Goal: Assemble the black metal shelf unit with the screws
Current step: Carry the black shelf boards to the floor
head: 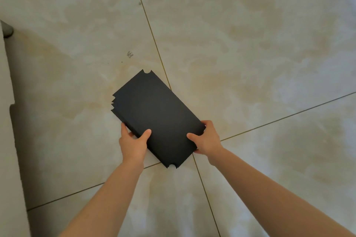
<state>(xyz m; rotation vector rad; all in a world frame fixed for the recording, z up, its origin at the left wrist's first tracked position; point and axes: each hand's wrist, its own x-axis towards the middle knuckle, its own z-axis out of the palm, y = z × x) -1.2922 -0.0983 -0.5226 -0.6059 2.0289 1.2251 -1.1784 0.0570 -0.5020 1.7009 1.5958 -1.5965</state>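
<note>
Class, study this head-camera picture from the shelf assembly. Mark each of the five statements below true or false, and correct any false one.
1. The left hand and the right hand both grip the stack of black panels. True.
2. Only one single sheet is being held. False: several layered edges show at the stack's left corner.
3. Rounded notches are cut into the panels' corners. True.
4. The hands work over wooden planks. False: the floor is pale tile with thin dark joints.
5. A screwdriver lies next to the panels. False: no tool is in view.
</note>
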